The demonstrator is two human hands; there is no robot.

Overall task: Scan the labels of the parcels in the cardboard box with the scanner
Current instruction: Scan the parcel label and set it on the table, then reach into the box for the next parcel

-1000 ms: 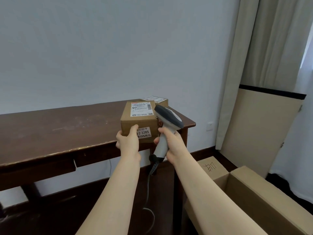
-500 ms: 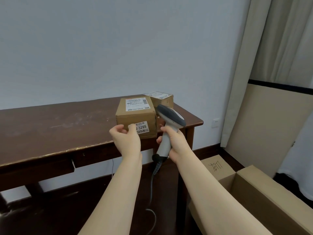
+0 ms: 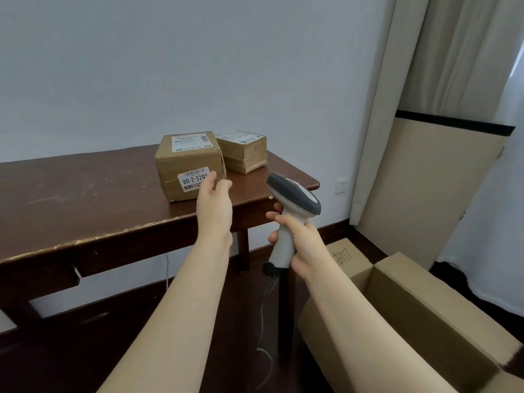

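so the long dark brown wooden desk (image 3: 85,194) carries both parcels toward its right end; the big open corrugated cardboard box (image 3: 425,307) sits on the floor just past the desk's front right corner, its inside hidden from here; the larger brown cardboard parcel (image 3: 187,163) stands near the front edge; the smaller taped brown parcel (image 3: 243,151) is just behind it, by the back right corner; the grey-and-white handheld scanner (image 3: 295,205) hangs off the desk's right edge, handle wrapped by the right hand (image 3: 300,245); the left hand (image 3: 214,199) is loose, holding nothing, fingers by the white barcode sticker (image 3: 194,181), can't tell if touching; my guess is we're between parcels; next needs the free hand in the box, label turned to the scanner
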